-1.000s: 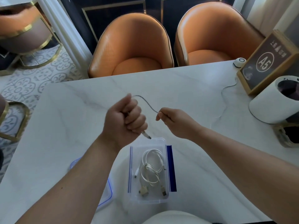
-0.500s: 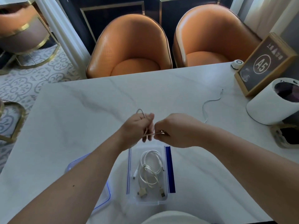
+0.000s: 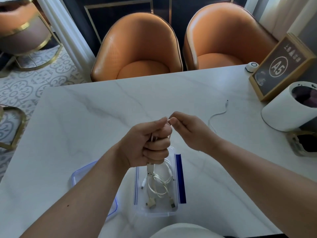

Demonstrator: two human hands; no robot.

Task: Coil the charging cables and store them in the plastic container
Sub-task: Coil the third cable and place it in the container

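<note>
My left hand (image 3: 149,143) is a fist around loops of a thin white charging cable, whose USB plug (image 3: 150,170) hangs from the bottom of the fist. My right hand (image 3: 190,129) pinches the same cable at the top of the fist. The cable's loose tail (image 3: 218,115) trails over the marble table (image 3: 85,134) to the right and ends in a small plug. Just below my hands stands the clear plastic container (image 3: 173,209) with blue clips. Coiled white cables (image 3: 159,184) lie inside it.
The container's blue-rimmed lid (image 3: 82,172) lies on the table under my left forearm. At the right stand a white cylindrical bin (image 3: 288,110), a framed A5 sign (image 3: 281,66), a small white puck (image 3: 251,66) and a glass ashtray (image 3: 303,143). Two orange chairs (image 3: 137,48) face the far edge.
My hands have wound more cable into my left fist. The loose tail on the table has grown shorter and slid toward my hands. The USB plug now hangs below the fist.
</note>
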